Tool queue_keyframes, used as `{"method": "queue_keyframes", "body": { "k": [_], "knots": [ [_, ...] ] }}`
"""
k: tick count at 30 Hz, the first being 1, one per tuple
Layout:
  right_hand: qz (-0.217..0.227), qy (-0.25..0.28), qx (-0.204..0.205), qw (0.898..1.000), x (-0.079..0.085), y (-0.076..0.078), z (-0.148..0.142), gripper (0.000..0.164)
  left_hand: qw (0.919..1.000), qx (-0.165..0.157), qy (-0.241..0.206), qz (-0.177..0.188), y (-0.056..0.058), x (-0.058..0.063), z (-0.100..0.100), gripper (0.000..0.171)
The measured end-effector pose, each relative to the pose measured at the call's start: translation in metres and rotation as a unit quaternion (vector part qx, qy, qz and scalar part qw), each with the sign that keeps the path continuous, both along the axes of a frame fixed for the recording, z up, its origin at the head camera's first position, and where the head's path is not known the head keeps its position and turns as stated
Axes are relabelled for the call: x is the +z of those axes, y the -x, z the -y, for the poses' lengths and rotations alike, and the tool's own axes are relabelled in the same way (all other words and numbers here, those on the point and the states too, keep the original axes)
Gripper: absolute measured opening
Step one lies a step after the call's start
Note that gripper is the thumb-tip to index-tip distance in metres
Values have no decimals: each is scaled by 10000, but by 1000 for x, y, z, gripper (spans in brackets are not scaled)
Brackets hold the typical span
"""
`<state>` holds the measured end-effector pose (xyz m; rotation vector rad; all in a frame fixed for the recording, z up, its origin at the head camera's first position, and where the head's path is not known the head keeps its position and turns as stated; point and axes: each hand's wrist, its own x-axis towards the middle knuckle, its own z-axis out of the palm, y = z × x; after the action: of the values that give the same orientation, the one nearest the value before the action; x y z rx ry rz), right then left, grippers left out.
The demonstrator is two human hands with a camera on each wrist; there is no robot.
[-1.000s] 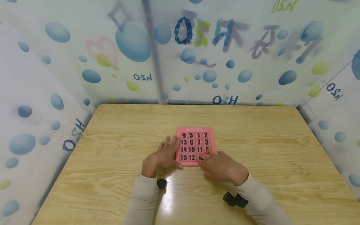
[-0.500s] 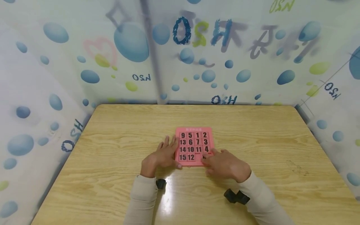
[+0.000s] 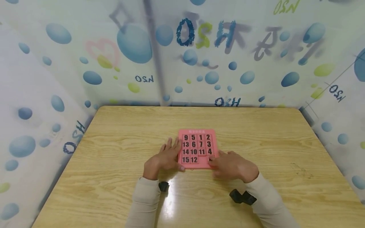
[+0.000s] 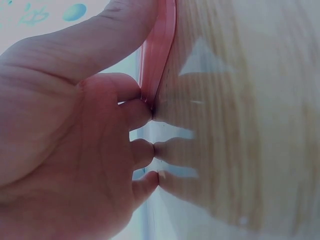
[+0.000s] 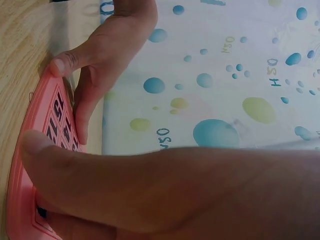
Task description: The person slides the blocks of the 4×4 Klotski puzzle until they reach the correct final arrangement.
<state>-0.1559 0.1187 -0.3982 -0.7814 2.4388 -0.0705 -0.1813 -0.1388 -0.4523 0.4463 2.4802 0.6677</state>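
A pink number slide puzzle [image 3: 183, 166] lies flat on the table, its tiles in four rows. The bottom row has one gap, just right of the 12 tile [image 3: 194, 160]. My left hand [image 3: 166, 157] steadies the puzzle's left side, fingers spread, thumb by the near left corner. In the left wrist view its fingertips [image 4: 142, 155] touch the tabletop beside the pink edge. A fingertip of my right hand [image 3: 232, 164] presses the bottom right tile, mostly covering its number. My right thumb [image 5: 37, 145] sits at the near edge of the frame in the right wrist view.
The wooden table [image 3: 114, 133] runs back to a wall covering [image 3: 182, 76] printed with blue and green drops. Similar coverings stand on both sides. A black wrist device [image 3: 242, 197] sits under the right sleeve, another [image 3: 163, 186] by the left.
My right hand has moved rightward, sliding a bottom-row tile from the third column to the right corner, so a gap shows where it was. The left hand has stayed in place.
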Motion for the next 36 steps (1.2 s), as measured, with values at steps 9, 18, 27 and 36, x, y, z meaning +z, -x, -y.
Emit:
{"method": "queue_keyframes", "body": {
  "k": [9,18,27,36],
  "knots": [
    [-35,519,120,9986,0,-1,1,55,9999,54,6,116,-2,-3,0,117],
    [-743,589,797,9923,-18,-10,27,58,10000,44,69,16,-1,-3,-2,115],
    [-623,434,732,9944,-22,-11,31,61,9999,25,111,-50,0,-4,-1,114],
    [-666,456,839,9932,-16,-9,28,55,9999,-1,93,-65,-2,0,0,114]
  ]
}}
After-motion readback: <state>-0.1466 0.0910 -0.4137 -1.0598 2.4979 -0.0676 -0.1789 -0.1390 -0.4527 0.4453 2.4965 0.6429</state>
